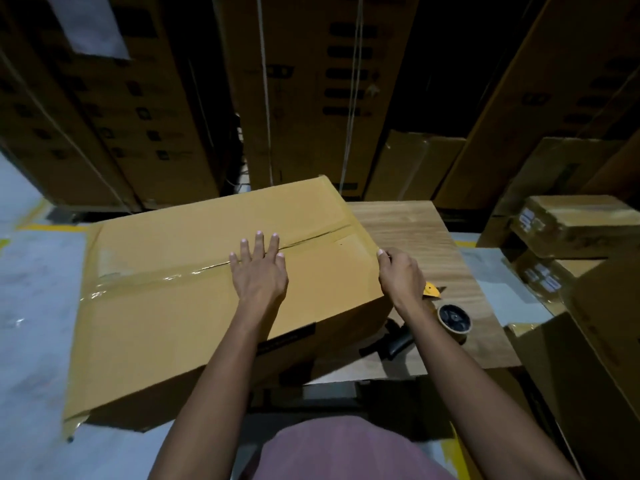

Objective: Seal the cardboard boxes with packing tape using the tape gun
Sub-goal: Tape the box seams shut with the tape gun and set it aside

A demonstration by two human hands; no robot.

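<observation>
**Top seam taped, hands pressing it down, tape gun parked**

I see one large cardboard box (221, 292) on the wooden table (426, 237), overhanging its left edge. A strip of clear packing tape (145, 280) runs along the centre seam; glossy on the left part, hard to confirm on the far right stretch, where the seam line looks dark. My left hand (258, 271) lies flat, fingers straight and spread, pressing on the seam mid-box. My right hand (398, 268) is at the box's right edge, fingers curled at the corner; I can't tell if it pinches tape or just grips cardboard. The tape gun (446, 317) lies on the table just right of the box, unheld.

Judgement: this box nearly sealed, smoothing left. Other boxes (568, 226) sit at right; their status unclear.
</observation>
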